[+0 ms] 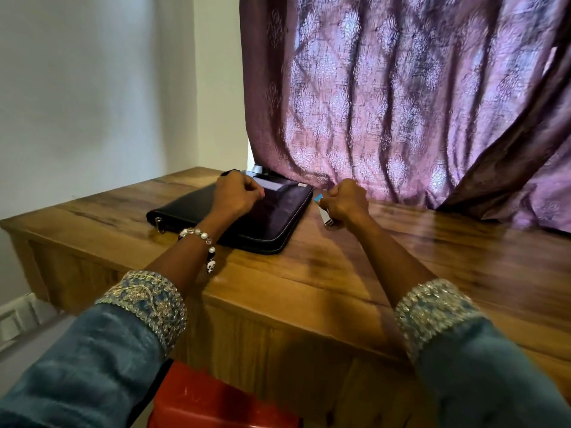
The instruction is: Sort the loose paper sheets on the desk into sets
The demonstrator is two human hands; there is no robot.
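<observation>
The fingers of the left hand [236, 193] are curling into a loose fist over the far part of a dark zipped folder [247, 216], and whether they are pinching anything, perhaps a zip pull, I cannot tell. The fingers of the right hand [346, 202] are closing around a small pale object [327, 218] with a dark metallic end and a bit of blue showing near the knuckles; what it is is hard to make out. Both hands are working just beside each other at the folder's far right corner, on a wooden desk [340, 288]. No loose paper sheets are showing anywhere on the desk; judging from the task, they are probably lying inside the shut folder, so this looks like an opening step, with sorting not yet begun. The next move likely calls for unzipping the folder, which needs one hand steadying the cover. A purple curtain [401, 103] is draping onto the desk's far edge, hiding whatever lies behind, and a pale label [269, 183] on the folder is partly covered by the left hand. A red stool [216, 400] is sitting below.
</observation>
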